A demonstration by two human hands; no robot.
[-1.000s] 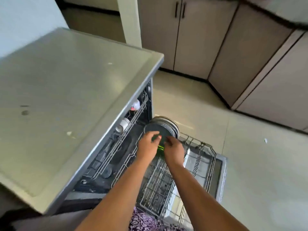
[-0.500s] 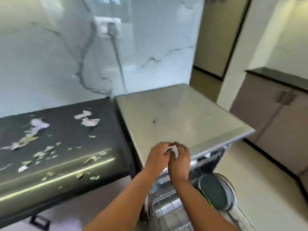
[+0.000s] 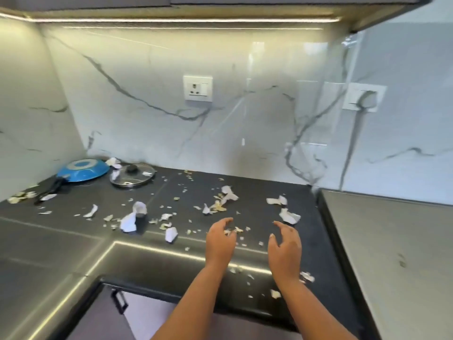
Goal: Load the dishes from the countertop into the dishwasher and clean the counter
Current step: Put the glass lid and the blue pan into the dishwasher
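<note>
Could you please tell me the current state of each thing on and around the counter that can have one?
Blue pan: upside down at the back left.
Glass lid: lying flat beside the pan, knob up.
Black countertop: littered with torn paper scraps and crumbs.
Wall socket: nothing plugged in.
Left hand: empty, fingers loosely curled above the scraps.
Right hand: empty, fingers loosely curled.

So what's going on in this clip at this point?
A person stands at a black countertop strewn with torn paper scraps and small food bits. Both hands hover over the mess near the front edge, fingers loosely curled, holding nothing: left hand, right hand. In the back left corner, a blue pan lies upside down beside a glass lid. The counter is not yet cleaned.
</note>
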